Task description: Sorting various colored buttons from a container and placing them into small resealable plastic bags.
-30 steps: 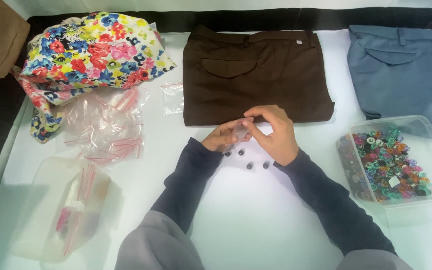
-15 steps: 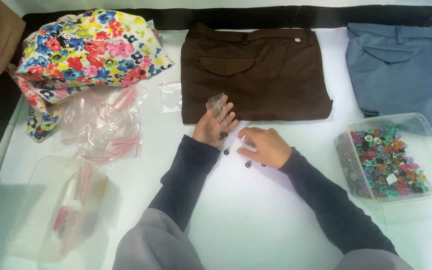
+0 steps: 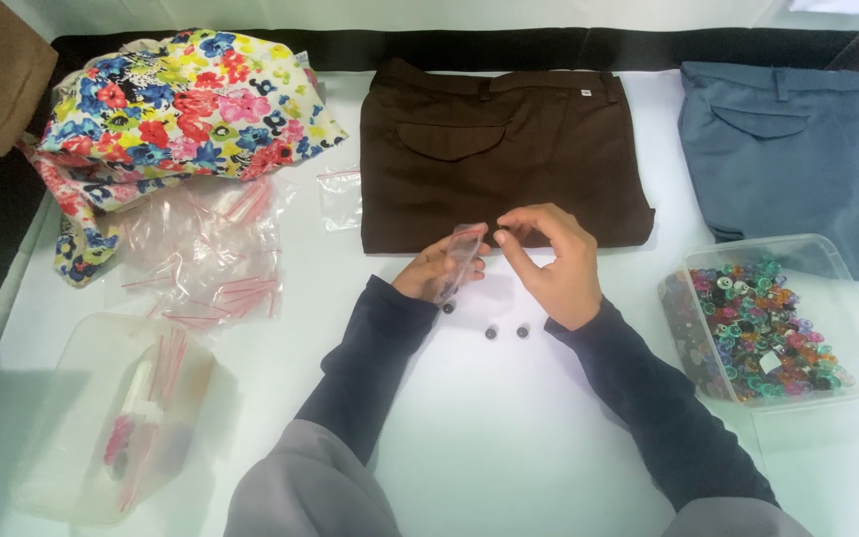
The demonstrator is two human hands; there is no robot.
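Note:
My left hand [image 3: 433, 270] holds a small clear zip bag [image 3: 461, 255] upright over the white table, just in front of the folded brown trousers [image 3: 494, 149]. My right hand [image 3: 552, 261] is beside the bag's top, thumb and forefinger pinched together on something too small to make out. Three small dark buttons [image 3: 507, 331] lie on the table under and between my wrists.
A clear tub of several coloured buttons [image 3: 766, 320] stands at the right. Folded blue trousers [image 3: 797, 144] lie at the back right, a floral garment [image 3: 186, 104] at the back left. Loose zip bags [image 3: 211, 254] and a clear tub of bags [image 3: 121, 418] are on the left.
My hands parted, the left lifting the bag toward the brown trousers while the right reached down to the buttons. Now both have come together again at the bag's mouth.

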